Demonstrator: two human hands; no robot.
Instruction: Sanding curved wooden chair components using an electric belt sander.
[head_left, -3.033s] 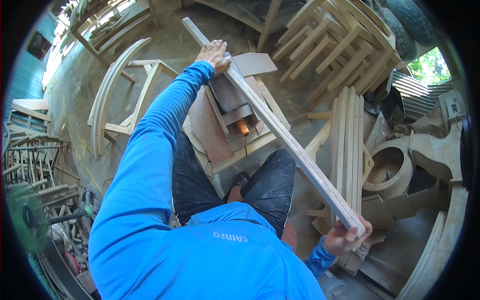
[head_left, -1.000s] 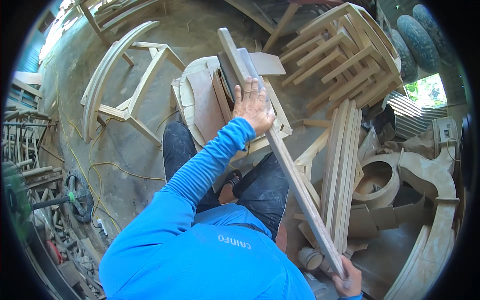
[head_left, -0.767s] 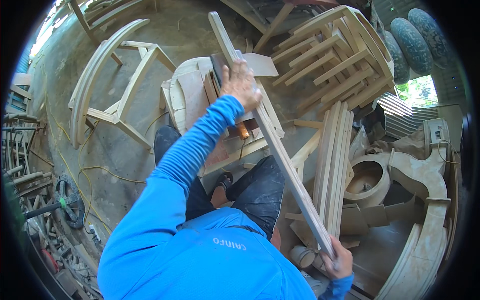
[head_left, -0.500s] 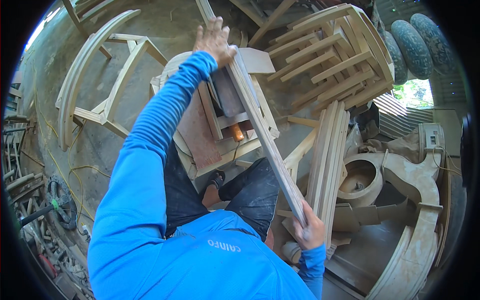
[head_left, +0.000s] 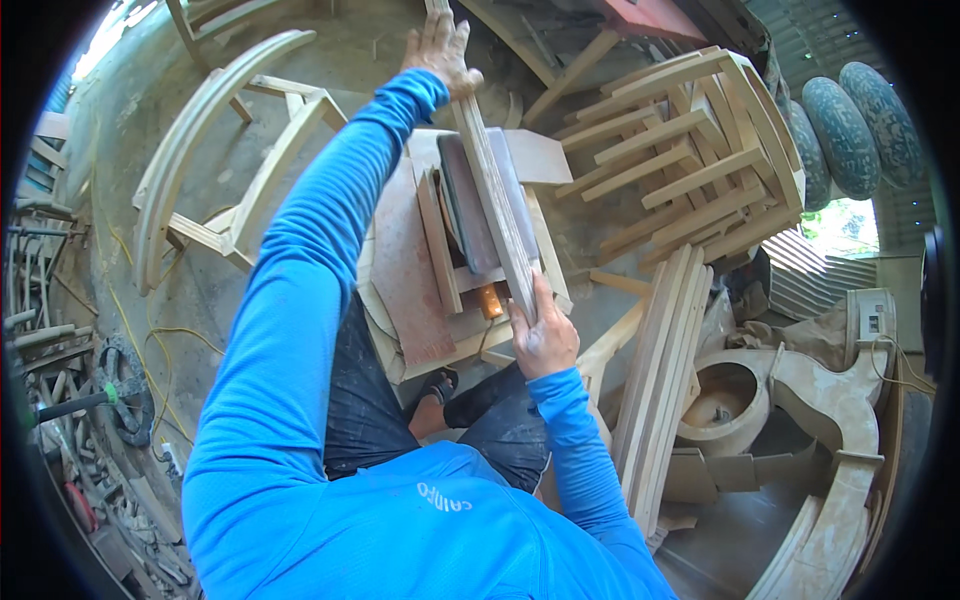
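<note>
A long, narrow wooden strip [head_left: 487,165] lies across a flat sanding belt [head_left: 468,200] framed in wood on a low bench. At the strip's far part my left hand [head_left: 440,58] grips it from above, fingers laid across its top. My right hand [head_left: 546,338] is closed around the near end, just beyond the bench's near right side. An orange handle-like part [head_left: 490,301] sticks out at the near end of the belt. The strip's underside, where it meets the belt, is hidden.
Right of the bench stand several long boards [head_left: 664,370] and a stack of slatted wooden frames [head_left: 690,150]. A curved wooden frame [head_left: 215,150] stands at left, near a yellow cable [head_left: 125,310]. Scrap wood [head_left: 100,480] lies far left; a large curved casing [head_left: 730,400] sits right.
The strip has slid away from me along the belt. My right hand has come up and leftward with its near end, and my left hand has moved slightly farther out.
</note>
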